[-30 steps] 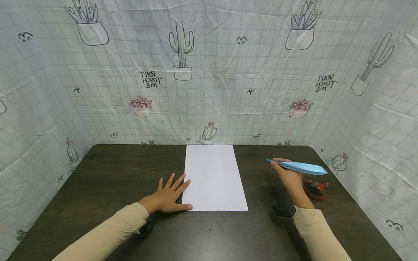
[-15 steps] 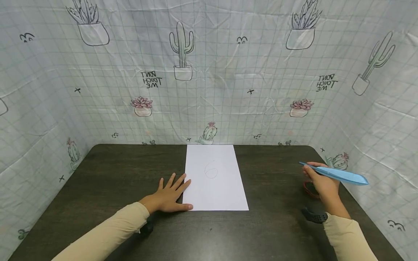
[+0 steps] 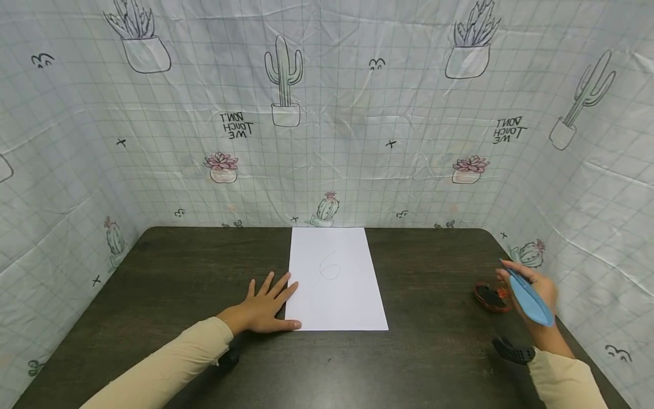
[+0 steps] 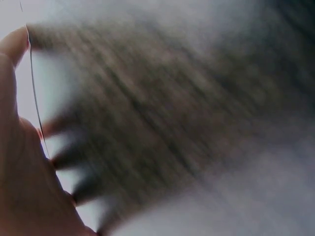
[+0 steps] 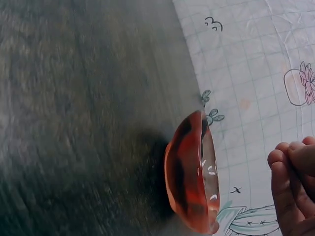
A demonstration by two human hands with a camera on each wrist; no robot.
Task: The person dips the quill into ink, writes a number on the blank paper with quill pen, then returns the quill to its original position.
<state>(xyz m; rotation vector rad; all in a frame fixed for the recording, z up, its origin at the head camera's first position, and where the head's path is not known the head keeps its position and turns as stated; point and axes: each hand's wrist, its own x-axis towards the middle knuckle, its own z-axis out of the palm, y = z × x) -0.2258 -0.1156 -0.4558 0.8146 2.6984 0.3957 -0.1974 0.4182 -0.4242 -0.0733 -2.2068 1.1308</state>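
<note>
A white sheet of paper (image 3: pixel 337 307) with a thin pale figure 6 drawn on it lies upright at the table's middle. My left hand (image 3: pixel 260 312) rests flat with spread fingers over its left edge; its fingers (image 4: pixel 24 162) appear at the left of the left wrist view. At the far right, my right hand (image 3: pixel 545 291) pinches a blue feather-shaped quill pen (image 3: pixel 532 301) near its thin tip. Just left of that hand sits a small red-orange dish (image 3: pixel 491 298) with a dark inside. The right wrist view shows the dish (image 5: pixel 187 172) side-on and the pinched fingers (image 5: pixel 285 191).
The dark wooden table (image 3: pixel 204 255) is enclosed by a light gridded cloth (image 3: pixel 357 102) printed with cacti at the back and both sides. A black strap (image 3: pixel 513 351) sits at my right wrist. The dish stands near the table's right edge.
My right hand has moved to the right with the quill pen, past the dish, and turned so the feather points toward me. The left hand has stayed on the paper.
</note>
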